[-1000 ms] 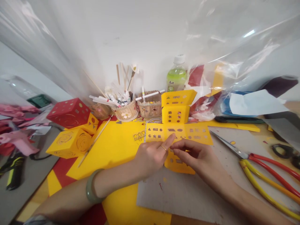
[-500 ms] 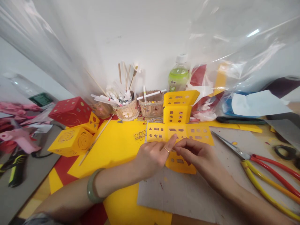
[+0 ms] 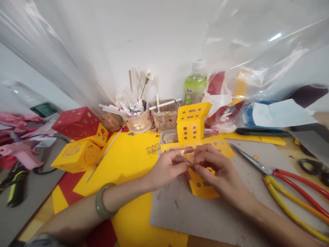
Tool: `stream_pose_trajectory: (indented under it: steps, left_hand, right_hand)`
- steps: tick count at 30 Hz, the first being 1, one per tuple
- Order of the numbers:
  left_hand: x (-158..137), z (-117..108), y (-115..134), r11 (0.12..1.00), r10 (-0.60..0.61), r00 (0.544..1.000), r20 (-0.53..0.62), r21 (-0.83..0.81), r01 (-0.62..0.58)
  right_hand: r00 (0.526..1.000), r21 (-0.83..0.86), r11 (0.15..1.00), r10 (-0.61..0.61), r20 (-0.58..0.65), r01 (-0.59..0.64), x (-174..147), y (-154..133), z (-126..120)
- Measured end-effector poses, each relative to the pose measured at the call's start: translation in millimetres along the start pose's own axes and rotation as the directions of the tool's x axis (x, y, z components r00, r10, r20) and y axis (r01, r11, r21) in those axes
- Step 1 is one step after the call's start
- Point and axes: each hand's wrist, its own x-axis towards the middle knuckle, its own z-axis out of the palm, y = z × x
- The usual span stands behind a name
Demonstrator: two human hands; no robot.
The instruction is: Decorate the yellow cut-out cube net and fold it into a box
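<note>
Fingers: tips of the left hand [image 3: 168,169] and right hand [image 3: 221,171] come together, thumbs against forefingers, over the middle of the card [image 3: 190,137]; whether they pinch its paper or some small bit I cannot tell, since the hands hide it.
Card: yellow, pierced all over, right of centre in the frame, its upper flap [image 3: 194,111] standing up and its lowest flap [image 3: 203,192] showing below the hands.
Holes [image 3: 194,132]: likely the weak spots; a tug of one hand against the other could tear the narrow strips between them.
Creases: pressing off the line would probably leave a crooked fold, the middle being covered by the hands.
Board [image 3: 177,212]: grey, beneath the card at lower centre; the card might skid on it if pushed while nothing pins the edges.
Scissors [image 3: 262,167]: right side, tip just beside the card's right edge; a careless sweep could snag paper or knuckle.
Pot [image 3: 166,120] and bottle [image 3: 194,91]: upper centre, behind the upper flap, which a shove that way could crumple.
</note>
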Motion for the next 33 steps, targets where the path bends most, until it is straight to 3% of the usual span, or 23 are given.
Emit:
stream_pose_trajectory:
  steps: [2,5,13,26,29,33]
  left_hand:
    - [1.9,-2.2,1.3,0.976,-0.031,0.994,0.105,-0.21,0.053]
    - [3.4,-5.3,1.9,0.917,-0.003,0.972,0.233,-0.387,0.096]
    - [5.6,-12.8,1.0,0.859,0.039,0.945,0.325,-0.494,0.135]
    - [5.2,-10.5,-7.3,0.805,0.047,0.953,0.298,-0.576,0.14]
    - [6.7,-10.6,-6.8,0.779,0.066,0.969,0.237,-0.619,0.098]
    - [9.7,-11.1,-3.1,0.732,0.05,0.996,0.069,-0.681,0.01]
  right_hand:
    - [0.999,-0.006,0.999,-0.032,-0.017,0.032,0.2,-1.5,-0.2]
    - [0.998,0.001,0.999,-0.051,-0.029,0.051,-1.1,-3.2,-0.7]
    - [0.979,0.017,0.98,-0.196,-0.051,0.197,-4.5,-6.1,-6.1]
    - [0.973,0.165,0.963,-0.224,0.051,0.213,-5.0,-12.2,-8.0]
    - [0.982,0.133,0.973,-0.188,-0.002,0.186,-3.8,-16.1,-10.3]
    - [0.989,0.12,0.985,-0.114,-0.096,0.125,-0.6,-12.9,-16.6]
